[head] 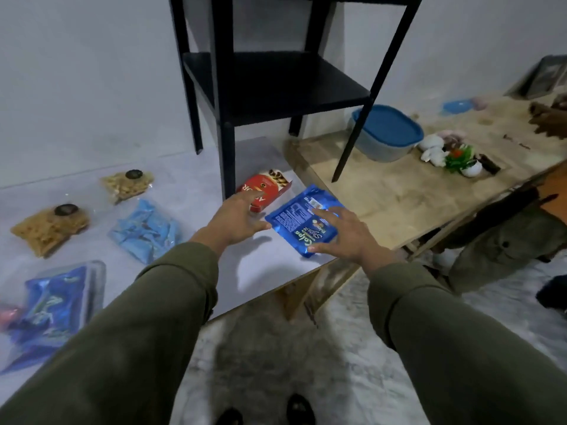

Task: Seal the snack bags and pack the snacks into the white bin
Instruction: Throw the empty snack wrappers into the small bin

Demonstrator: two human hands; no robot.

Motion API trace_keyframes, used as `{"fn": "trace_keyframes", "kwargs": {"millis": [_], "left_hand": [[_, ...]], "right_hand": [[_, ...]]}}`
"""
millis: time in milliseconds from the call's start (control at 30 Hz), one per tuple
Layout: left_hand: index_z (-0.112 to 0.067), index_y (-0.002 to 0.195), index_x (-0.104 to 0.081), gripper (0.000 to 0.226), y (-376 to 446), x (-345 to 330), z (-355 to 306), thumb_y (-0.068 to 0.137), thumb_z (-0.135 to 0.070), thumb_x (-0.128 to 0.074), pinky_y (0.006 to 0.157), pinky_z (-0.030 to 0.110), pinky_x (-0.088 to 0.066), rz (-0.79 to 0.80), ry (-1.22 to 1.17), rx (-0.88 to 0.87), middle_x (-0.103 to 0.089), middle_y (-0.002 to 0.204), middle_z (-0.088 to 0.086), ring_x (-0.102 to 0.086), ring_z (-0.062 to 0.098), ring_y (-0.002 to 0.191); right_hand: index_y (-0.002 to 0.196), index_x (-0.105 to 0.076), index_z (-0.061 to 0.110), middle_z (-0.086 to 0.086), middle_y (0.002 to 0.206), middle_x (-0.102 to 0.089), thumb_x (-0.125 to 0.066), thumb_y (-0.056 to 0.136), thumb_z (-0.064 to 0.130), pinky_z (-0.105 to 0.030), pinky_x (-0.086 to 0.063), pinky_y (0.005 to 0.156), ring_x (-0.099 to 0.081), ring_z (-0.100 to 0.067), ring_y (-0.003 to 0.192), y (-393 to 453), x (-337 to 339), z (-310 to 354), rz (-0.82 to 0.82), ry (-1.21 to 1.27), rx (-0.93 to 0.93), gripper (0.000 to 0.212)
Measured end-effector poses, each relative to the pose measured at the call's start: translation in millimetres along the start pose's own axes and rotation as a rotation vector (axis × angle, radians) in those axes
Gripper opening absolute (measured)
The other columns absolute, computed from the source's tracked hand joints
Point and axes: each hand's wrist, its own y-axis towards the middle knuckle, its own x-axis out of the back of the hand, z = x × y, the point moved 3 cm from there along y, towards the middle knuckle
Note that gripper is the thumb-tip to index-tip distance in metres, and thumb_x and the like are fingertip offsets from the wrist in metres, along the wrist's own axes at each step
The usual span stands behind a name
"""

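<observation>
White tabletop [270,271], wood bench [414,191] adj.

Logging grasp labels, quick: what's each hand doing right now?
Left hand: open, fingers spread, reaching over the red snack box; contact unclear.
Right hand: open, fingers straight, resting on the blue snack pouch.

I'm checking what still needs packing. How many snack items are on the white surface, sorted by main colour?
Blue: 3 — blue pouch, light blue bag, dark blue bag
Brown/tan: 2 — brown snack bag, tan snack bag
Red: 1 — red box
Total: 6
</observation>
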Motion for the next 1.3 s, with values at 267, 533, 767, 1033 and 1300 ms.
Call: {"fn": "trace_keyframes", "kwargs": {"millis": [267,533,767,1033,1300], "left_hand": [[-0.021,0.141,-0.040,0.070,35,-79,37,0.080,-0.029,-0.073,0.104,0.019,-0.027,-0.314,-0.212,0.162,-0.041,0.146,0.008,-0.040,0.023,0.133],[-0.027,0.140,-0.041,0.060,58,-120,50,0.086,-0.024,-0.066,0.108,0.036,-0.040,-0.474,-0.233,0.270,-0.042,0.140,0.005,-0.043,0.021,0.128],[-0.032,0.127,-0.053,0.043,74,-129,58,0.087,-0.023,-0.066,0.095,0.045,-0.052,-0.648,-0.458,0.406,-0.057,0.128,0.000,-0.055,0.020,0.115],[-0.027,0.129,-0.057,0.038,66,-123,47,0.092,-0.024,-0.060,0.085,0.019,-0.047,-0.673,-0.462,0.364,-0.050,0.126,-0.004,-0.051,0.013,0.110],[-0.018,0.107,-0.072,0.022,39,-62,2,0.085,-0.019,-0.067,0.090,0.027,-0.047,-0.719,-0.298,0.237,-0.072,0.103,0.004,-0.061,0.019,0.096]], "right_hand": [[0.144,-0.025,0.044,0.001,0.154,-0.024,-0.073,0.066,0.060,-0.041,-0.021,0.115,-0.019,-0.019,0.143,68,-50,-41,0.071,-0.090,0.259,0.093],[0.143,-0.027,0.045,0.001,0.152,-0.027,-0.067,0.067,0.067,-0.044,-0.023,0.110,-0.023,-0.020,0.140,96,-89,-62,0.026,-0.171,0.480,0.089],[0.122,-0.060,0.037,-0.004,0.133,-0.056,-0.049,0.064,0.075,-0.054,-0.040,0.095,-0.053,-0.029,0.120,97,-100,-66,-0.172,-0.075,0.525,0.070],[0.114,-0.066,0.034,0.007,0.142,-0.046,-0.044,0.088,0.053,-0.047,-0.025,0.108,-0.038,-0.019,0.130,103,-96,-65,-0.077,-0.057,0.445,0.039],[0.127,-0.051,0.047,0.011,0.148,-0.034,-0.044,0.095,0.044,-0.044,-0.015,0.111,-0.023,-0.015,0.136,77,-32,-44,-0.052,-0.133,0.412,0.033]]}}
